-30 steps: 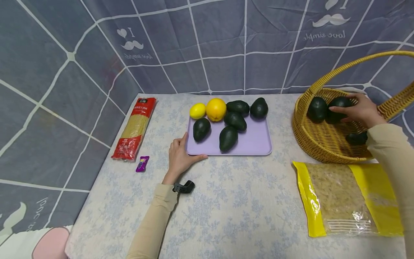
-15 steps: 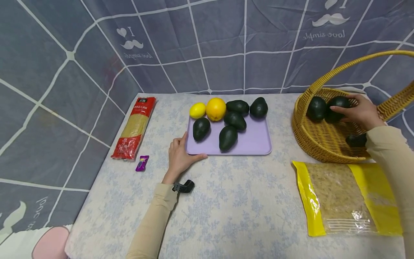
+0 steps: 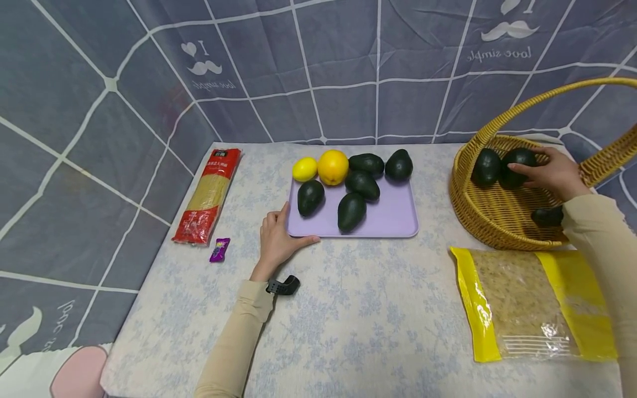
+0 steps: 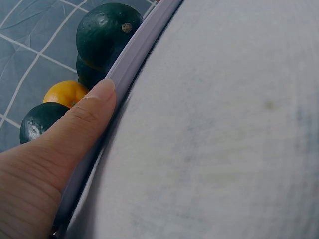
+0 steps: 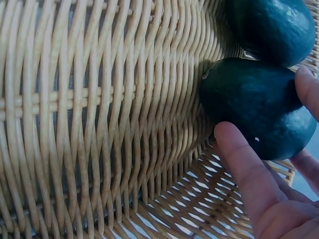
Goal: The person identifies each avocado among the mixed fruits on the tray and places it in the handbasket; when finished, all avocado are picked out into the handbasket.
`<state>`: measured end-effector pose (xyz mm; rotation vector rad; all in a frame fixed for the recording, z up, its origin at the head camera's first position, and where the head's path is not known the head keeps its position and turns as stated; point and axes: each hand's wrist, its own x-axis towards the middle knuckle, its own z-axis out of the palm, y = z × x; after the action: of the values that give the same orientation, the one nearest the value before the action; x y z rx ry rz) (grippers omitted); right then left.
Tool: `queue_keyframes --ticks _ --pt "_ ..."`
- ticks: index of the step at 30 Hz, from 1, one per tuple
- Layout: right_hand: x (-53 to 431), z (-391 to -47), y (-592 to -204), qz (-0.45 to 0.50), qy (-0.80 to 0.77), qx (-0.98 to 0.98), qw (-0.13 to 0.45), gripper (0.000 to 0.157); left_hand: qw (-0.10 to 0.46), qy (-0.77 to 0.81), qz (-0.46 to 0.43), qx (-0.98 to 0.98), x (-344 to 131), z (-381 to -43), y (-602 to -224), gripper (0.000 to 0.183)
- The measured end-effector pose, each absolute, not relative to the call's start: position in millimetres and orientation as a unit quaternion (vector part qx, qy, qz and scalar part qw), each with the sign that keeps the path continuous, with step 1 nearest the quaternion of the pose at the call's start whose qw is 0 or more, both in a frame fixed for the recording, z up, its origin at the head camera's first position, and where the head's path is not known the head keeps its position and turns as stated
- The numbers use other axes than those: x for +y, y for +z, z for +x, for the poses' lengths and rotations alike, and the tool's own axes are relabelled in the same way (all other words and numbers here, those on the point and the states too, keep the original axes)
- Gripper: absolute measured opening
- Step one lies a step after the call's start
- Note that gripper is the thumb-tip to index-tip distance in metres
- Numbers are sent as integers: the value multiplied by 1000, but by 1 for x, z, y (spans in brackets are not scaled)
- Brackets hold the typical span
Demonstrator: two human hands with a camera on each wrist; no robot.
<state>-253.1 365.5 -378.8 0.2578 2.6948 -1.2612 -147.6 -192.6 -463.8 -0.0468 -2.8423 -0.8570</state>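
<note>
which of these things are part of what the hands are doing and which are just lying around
Seemingly in the job:
avocado held by the right hand
wicker basket around it
lilac tray, touched by the left hand
five avocados on it

Probably just lying about:
red packet
purple wrapper
yellow bag
lemon and orange, though both share the tray

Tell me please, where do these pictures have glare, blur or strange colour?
Head view: bright, with white glare on the yellow bag; left wrist view: dimmer, the tablecloth soft and blurred, the left hand clearer; right wrist view: bluish cast, pale sheen on the gripped avocado.
</note>
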Motion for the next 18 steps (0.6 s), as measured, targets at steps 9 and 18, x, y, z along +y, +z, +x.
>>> queue_keyframes --ticks 9,18 --pt "367 -250 -378 79 -398 911 68 99 90 -286 -18 -954 -192 -147 -464 117" --pt "366 -248 -377 82 -359 927 71 96 94 -279 -21 -956 -192 -148 -464 117"
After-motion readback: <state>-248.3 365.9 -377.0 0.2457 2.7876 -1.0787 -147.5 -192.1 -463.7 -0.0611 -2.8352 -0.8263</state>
